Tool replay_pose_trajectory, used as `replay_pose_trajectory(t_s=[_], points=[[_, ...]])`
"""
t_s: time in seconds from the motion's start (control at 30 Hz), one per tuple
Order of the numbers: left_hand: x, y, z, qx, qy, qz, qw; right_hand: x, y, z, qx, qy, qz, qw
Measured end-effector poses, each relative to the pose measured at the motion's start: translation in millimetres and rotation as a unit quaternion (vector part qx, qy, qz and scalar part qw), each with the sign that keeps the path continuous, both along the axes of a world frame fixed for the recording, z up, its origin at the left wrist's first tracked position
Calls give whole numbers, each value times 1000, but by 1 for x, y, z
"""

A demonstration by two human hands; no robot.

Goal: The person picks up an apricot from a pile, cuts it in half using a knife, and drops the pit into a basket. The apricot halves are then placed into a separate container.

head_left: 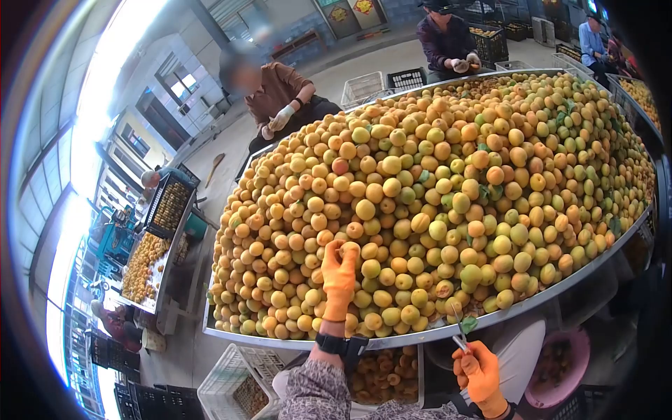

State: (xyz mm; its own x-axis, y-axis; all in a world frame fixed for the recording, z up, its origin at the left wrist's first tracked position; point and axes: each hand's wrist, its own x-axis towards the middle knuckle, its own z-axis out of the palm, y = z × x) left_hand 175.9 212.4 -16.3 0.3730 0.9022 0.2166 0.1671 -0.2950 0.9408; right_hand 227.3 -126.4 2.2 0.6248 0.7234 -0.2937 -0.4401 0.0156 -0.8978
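Observation:
A large heap of yellow, orange and green apricots (420,203) fills a metal-edged table (392,340). My left hand (339,273), in an orange glove, reaches over the near part of the heap. Its thumb and fingers are curled together against the fruit, and whatever they hold is hidden. My right hand (480,374), also in an orange glove, is closed around a small knife (460,334) below the table's near edge. The blade points up toward the fruit, close to a green leaf (470,324).
Below the near edge stand a white crate (241,378), a crate of cut fruit (383,374) and a pink basin (560,367). Two people (280,98) (448,42) with gloved hands sit across the heap. Fruit trays (170,203) stand at the left.

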Motion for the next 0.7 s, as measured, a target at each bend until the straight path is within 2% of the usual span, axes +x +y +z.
replay_pose_trajectory(t_s=[0.03,0.07,0.1,0.17,0.23,0.3,0.37,0.4,0.43,0.47,0.63,0.7], points=[[-12,-10,9,-118,-105,-47,986,-3,5,3,23,45,15,999],[-26,-12,2,-232,-209,-149,938,-5,10,7,24,41,38,998],[-36,-28,4,-315,-284,-201,883,-8,16,9,20,41,46,998],[-59,-70,26,-458,-332,-243,788,-15,26,14,52,73,105,990],[-78,-94,23,-398,-307,-288,815,-26,31,22,65,92,150,982],[-103,-115,45,-283,-108,-277,912,-38,32,24,65,88,176,978],[-113,-135,56,-147,-42,-271,950,-49,31,29,62,62,186,979],[-118,-138,50,-41,25,-249,967,-53,30,29,73,17,195,978],[-127,-146,50,-33,83,-241,966,-58,29,30,85,-26,203,975],[-133,-152,48,-60,80,-245,964,-62,28,33,75,-72,203,974],[-152,-173,58,-84,92,-255,959,-80,27,33,84,-130,210,965],[-158,-176,50,-38,103,-252,961,-79,22,35,25,-154,250,956]])
